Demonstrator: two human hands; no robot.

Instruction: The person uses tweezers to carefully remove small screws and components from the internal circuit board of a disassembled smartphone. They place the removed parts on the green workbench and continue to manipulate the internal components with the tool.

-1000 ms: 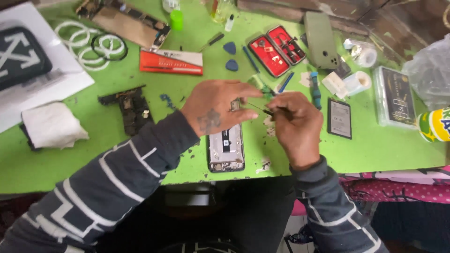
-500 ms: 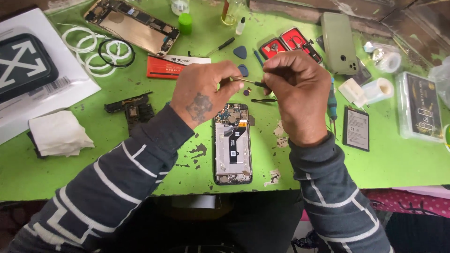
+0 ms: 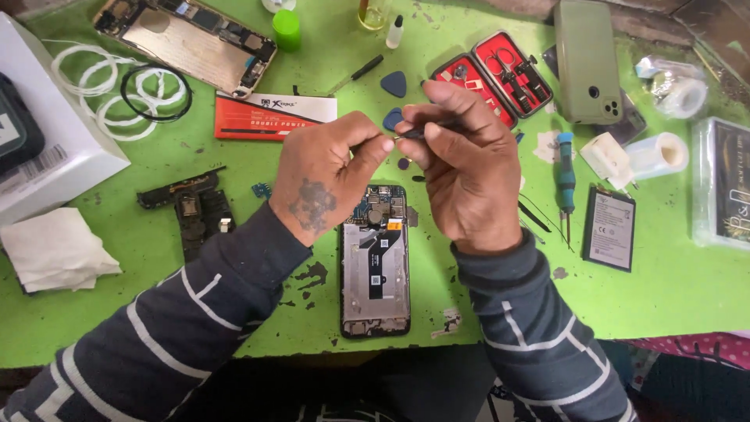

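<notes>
1. Matt green painted table top (image 3: 672, 297), chipped and rough.
2. Bare brushed metal inside opened phone (image 3: 375, 262).
3. Crumpled white paper tissue (image 3: 55, 250), nine o'clock.
4. Smooth plastic case (image 3: 587, 62), one o'clock.

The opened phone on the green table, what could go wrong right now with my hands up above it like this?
Both hands meet directly over the opened phone. The left hand pinches something too small to make out against the dark tool in the right hand; if it slips, it could drop into the exposed circuitry or get lost among the paint chips on the green table. The phone also lies near the table's front edge, where a sleeve might nudge it.
</notes>
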